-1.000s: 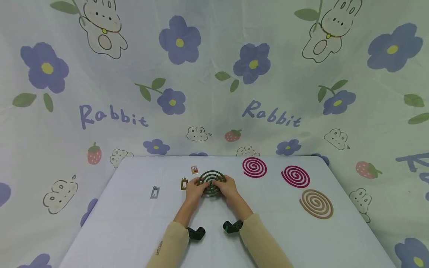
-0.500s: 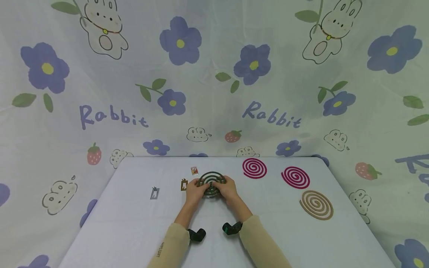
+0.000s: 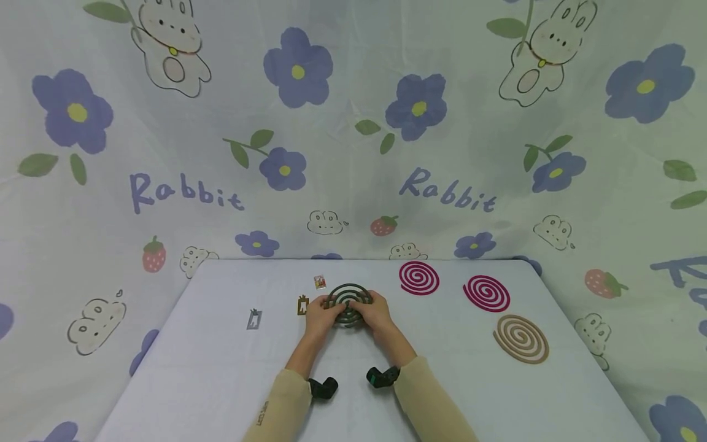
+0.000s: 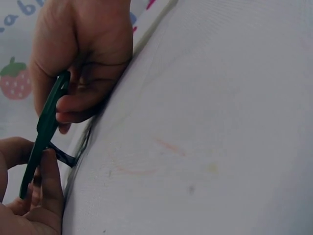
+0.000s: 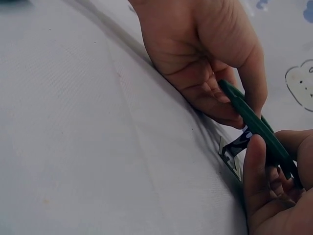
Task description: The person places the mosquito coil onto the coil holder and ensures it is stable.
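At the centre of the bench point(image 3: 221, 380), toward its far edge, both hands hold a dark green coil point(image 3: 348, 302) raised off the surface and tilted. The left hand point(image 3: 320, 314) grips the coil at its 9 o'clock edge, fingers point(image 4: 51, 181) curled round the rim; the right hand point(image 3: 377, 312) grips the 3 o'clock edge in the same manner, with fingers point(image 5: 222, 95) and thumb pinching the rim. In the wrist views the coil appears edge-on as a thin green strip, and a small metal stand point(image 5: 234, 152) sits under it, touching the bench. A small brown metal piece point(image 3: 302, 304) lies just beside the left hand at 9 o'clock. A small red-and-white card point(image 3: 320, 282) lies at 11 o'clock from the coil. A grey metal piece point(image 3: 253, 319) lies farther out at 9 o'clock, well apart. Two magenta coils point(image 3: 419, 277) point(image 3: 486, 293) lie flat at 2 and 3 o'clock, and a tan coil point(image 3: 521, 338) lies at 4 o'clock. A printed cloth point(image 3: 353, 153) hangs behind the bench.
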Motion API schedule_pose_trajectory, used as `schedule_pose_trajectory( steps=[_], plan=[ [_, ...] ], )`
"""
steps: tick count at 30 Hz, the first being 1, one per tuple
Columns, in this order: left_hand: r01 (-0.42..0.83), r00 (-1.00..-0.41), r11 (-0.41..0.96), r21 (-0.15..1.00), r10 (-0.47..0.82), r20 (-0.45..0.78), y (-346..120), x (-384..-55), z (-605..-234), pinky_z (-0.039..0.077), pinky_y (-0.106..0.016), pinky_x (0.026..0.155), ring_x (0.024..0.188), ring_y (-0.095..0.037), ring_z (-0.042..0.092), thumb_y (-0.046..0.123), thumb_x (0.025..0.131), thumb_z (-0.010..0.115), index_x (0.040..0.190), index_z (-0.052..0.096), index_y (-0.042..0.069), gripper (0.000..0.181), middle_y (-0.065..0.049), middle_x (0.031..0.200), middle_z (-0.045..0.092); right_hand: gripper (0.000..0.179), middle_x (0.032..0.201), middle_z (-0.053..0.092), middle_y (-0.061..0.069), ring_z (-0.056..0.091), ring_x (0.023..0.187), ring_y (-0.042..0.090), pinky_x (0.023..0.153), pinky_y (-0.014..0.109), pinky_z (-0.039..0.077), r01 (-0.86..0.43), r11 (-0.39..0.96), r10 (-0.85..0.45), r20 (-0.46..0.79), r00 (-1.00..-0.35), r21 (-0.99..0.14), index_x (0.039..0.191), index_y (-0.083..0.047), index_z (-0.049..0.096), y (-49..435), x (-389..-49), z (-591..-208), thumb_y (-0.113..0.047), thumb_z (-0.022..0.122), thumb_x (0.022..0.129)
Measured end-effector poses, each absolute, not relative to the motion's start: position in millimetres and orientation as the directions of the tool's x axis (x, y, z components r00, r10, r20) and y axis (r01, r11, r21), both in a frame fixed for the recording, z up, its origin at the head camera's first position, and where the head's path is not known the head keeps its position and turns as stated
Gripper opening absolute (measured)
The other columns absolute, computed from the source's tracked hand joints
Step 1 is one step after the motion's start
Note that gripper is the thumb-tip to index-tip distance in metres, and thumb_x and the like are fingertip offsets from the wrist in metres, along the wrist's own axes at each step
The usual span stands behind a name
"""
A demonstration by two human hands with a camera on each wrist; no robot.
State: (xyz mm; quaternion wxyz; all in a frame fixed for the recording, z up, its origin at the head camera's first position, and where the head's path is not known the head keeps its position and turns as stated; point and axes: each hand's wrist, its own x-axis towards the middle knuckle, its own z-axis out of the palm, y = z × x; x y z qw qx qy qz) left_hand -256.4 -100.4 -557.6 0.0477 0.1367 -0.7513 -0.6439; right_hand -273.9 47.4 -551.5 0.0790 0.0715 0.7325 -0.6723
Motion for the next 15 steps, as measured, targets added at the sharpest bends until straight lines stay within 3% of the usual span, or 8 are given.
schedule_pose_trajectory(
  steps=[15],
  plan=[
    [-0.157,-0.959,0.126,0.98,-0.257,-0.12,-101.8,-256.7,-556.3,0.051,-0.024,0.067,0.081,-0.015,0.063,0.013,0.08,0.079,0.11,0.064,-0.004,0.038,-0.012,0.095,0.069,0.05,0.111,0.063,0.016,0.061,0.095,0.022,0.071,0.031,0.055,0.218,0.072,-0.035,-0.221,-0.975,-0.973,0.12,0.003,0.06,50.1,-275.5,-550.6,-0.013,0.082,0.078]
  ],
)
